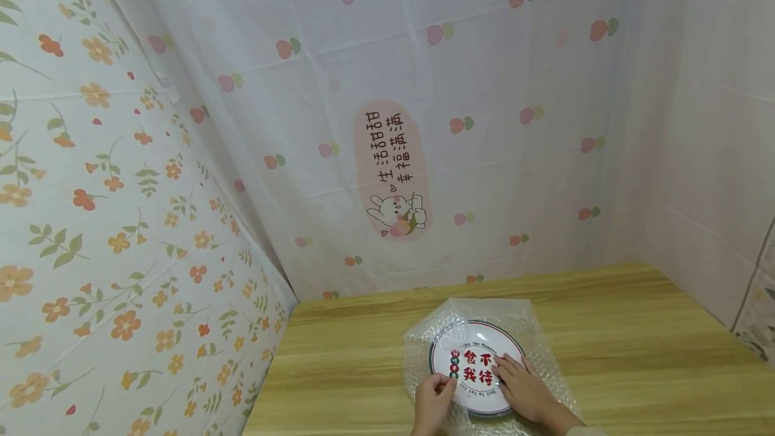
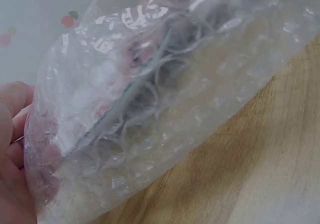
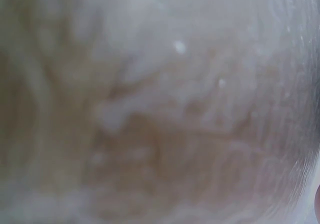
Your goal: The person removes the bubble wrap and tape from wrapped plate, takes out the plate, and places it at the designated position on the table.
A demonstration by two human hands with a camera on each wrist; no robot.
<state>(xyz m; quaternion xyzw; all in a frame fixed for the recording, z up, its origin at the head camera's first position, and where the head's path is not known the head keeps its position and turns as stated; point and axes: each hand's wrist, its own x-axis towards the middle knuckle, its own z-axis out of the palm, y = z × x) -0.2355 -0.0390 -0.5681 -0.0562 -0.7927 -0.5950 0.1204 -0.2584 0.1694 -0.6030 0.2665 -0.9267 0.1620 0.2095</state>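
Observation:
A round white plate (image 1: 475, 338) with red characters and a dark striped rim lies on a sheet of clear bubble wrap (image 1: 508, 311). On the left, a flap of the wrap overlaps the plate's edge. My left hand (image 1: 432, 399) pinches the wrap at the plate's lower left. In the left wrist view, the left hand (image 2: 15, 134) is at the edge of the wrap (image 2: 165, 119), and the plate's rim shows through the bubbles. My right hand (image 1: 525, 389) rests on the right side of the plate, fingers extended. Blurred wrap (image 3: 200, 109) fills most of the right wrist view.
The wood-grain table (image 1: 636, 335) extends to both sides of the wrap. Behind it hangs a pale printed curtain (image 1: 514, 167) with a pink rabbit panel (image 1: 393, 170). A flower-patterned curtain (image 1: 139, 254) borders the left side.

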